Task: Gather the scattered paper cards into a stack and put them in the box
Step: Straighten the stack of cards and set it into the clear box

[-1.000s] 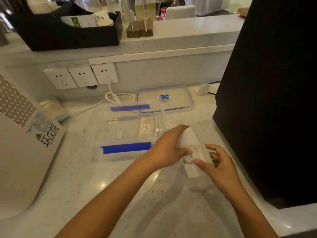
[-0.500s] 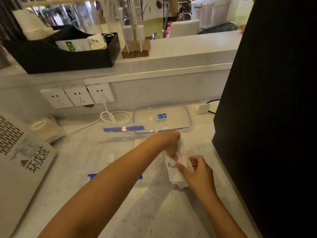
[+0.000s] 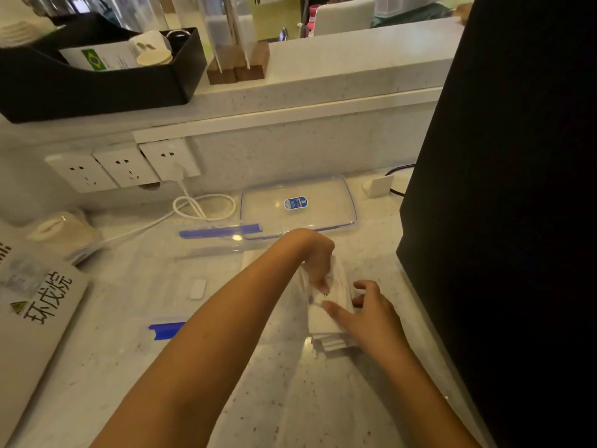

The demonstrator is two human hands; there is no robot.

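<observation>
The left hand (image 3: 318, 263) is pinched from above on the far end of the bundle of white paper cards (image 3: 326, 313), while the right hand (image 3: 368, 313), fingers spread, presses against its near right edge without clamping. The bundle's long axis runs away from the person (roughly upright on the speckled white table (image 3: 129, 367)). The clear plastic box with blue clips (image 3: 206, 240) lies to the left, nearer the left hand.
</observation>
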